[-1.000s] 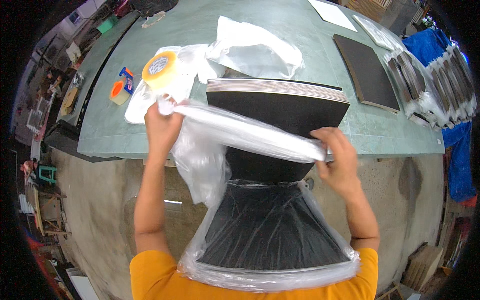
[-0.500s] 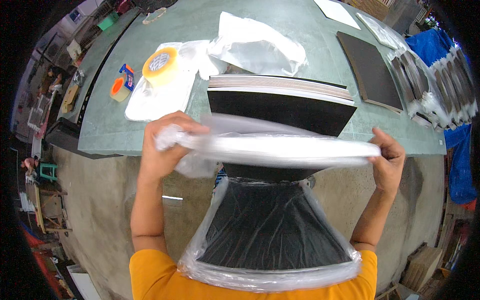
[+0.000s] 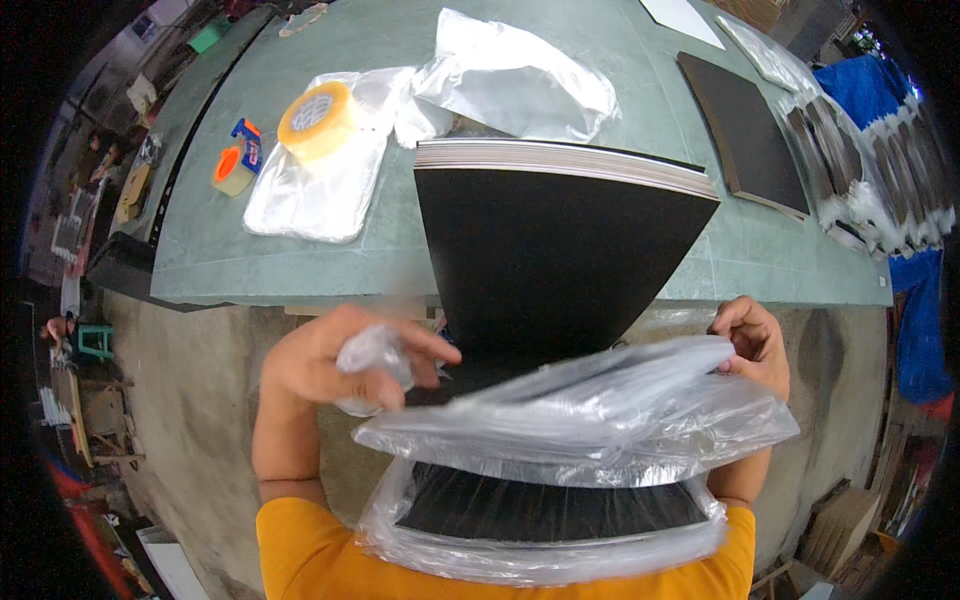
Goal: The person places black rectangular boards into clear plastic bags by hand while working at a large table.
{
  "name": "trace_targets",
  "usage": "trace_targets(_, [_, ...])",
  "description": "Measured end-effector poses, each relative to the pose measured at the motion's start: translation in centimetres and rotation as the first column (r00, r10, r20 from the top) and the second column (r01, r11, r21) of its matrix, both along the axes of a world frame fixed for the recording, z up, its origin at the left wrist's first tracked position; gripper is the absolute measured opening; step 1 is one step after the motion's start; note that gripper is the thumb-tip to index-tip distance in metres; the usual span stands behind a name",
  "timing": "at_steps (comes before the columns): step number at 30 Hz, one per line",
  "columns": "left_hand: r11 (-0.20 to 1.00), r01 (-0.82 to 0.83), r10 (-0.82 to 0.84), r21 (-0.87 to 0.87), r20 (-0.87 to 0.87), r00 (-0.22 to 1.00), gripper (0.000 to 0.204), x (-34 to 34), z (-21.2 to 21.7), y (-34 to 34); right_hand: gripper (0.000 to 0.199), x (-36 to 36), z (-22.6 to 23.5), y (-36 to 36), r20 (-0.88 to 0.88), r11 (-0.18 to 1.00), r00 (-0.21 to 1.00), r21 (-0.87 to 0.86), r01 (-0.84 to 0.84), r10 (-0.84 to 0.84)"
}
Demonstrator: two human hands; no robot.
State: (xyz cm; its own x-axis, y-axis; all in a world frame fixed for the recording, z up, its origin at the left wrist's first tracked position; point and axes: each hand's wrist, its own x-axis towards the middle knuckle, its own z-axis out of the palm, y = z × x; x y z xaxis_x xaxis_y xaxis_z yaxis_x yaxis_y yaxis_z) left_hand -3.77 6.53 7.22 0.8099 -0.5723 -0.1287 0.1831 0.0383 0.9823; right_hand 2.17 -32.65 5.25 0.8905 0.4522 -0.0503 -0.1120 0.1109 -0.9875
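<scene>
My left hand (image 3: 330, 355) holds a crumpled piece of clear plastic (image 3: 376, 358) in its palm, fingertips partly apart and slightly blurred. Between my hands a clear plastic bag (image 3: 590, 420) spreads out, its right end pinched by my right hand (image 3: 755, 345). Below that bag, close to my body, lies a black panel (image 3: 550, 505) wrapped in clear plastic. In front of me a stack of black boards (image 3: 560, 240) with pale edges rests against the table edge. Its lower end is hidden behind the bag.
On the green table (image 3: 220, 265) are a tape roll (image 3: 318, 122) on a pile of plastic bags (image 3: 320, 200), a tape dispenser (image 3: 236, 165) and a loose white bag (image 3: 520, 80). At right lie a dark board (image 3: 745, 135) and wrapped panels (image 3: 880, 165). A person (image 3: 60, 330) is far left.
Both hands have come down toward my body. The bag, stretched taut between them before, now hangs lower and wider, its left end apart from my left fingers. More of the board stack shows.
</scene>
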Motion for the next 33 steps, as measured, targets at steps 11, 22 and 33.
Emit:
trace_targets(11, [0.944,-0.265,0.144,0.196,0.477,0.867,0.035,-2.2,3.0,-1.0,0.022,-3.7,4.7,-1.1,0.482,0.89,0.849,-0.259,0.375,-0.218])
trace_targets(22, [0.686,-0.705,0.531,0.181,0.538,0.654,0.033,0.0,1.9,-2.7,0.012,-3.9,2.9,-1.3,0.738,0.919,0.639,-0.066,0.388,-0.217])
trace_targets(33, [0.464,-0.839,0.521,0.284,0.679,0.518,0.029,0.1,1.0,-1.6,0.02,-2.2,2.3,-2.4,0.328,0.991,0.938,-0.029,0.127,-0.111])
